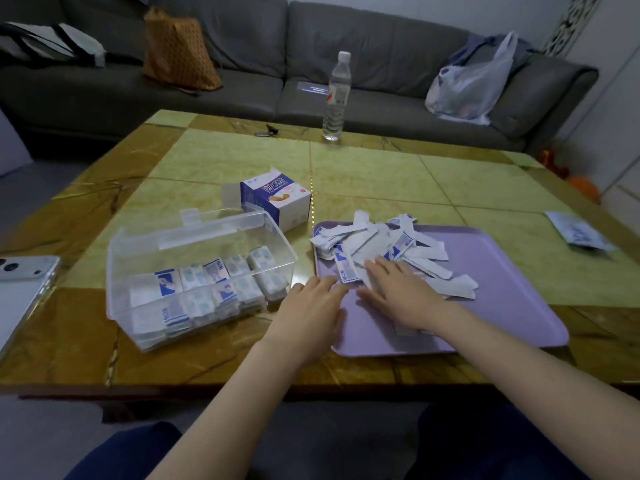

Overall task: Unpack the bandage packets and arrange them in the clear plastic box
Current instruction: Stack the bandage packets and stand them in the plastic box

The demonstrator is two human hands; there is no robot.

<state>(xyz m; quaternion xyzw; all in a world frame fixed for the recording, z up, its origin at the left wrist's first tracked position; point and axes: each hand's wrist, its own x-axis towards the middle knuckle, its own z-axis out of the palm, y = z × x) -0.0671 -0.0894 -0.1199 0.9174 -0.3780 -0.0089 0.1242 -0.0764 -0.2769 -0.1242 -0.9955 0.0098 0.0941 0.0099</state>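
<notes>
Loose bandage packets lay heaped on the far-left part of a purple tray, at 3 o'clock of the clear plastic box. This placement probably put the unsorted stock within easy reach of its destination. Inside the box, sorted packets stood on edge in rows toward the near wall, leaving the far part free, presumably for more rows. The right hand lay flat on the pile's near edge, fingers straight and slightly spread, pinching nothing, a posture suited to raking packets together. The left hand rested palm down at the tray's 9 o'clock rim, fingers straight and close together, likely steadying the tray. An opened carton stood at 1 o'clock of the box. On the bench, a water bottle stood at 12 o'clock and a phone lay at 9 o'clock.
</notes>
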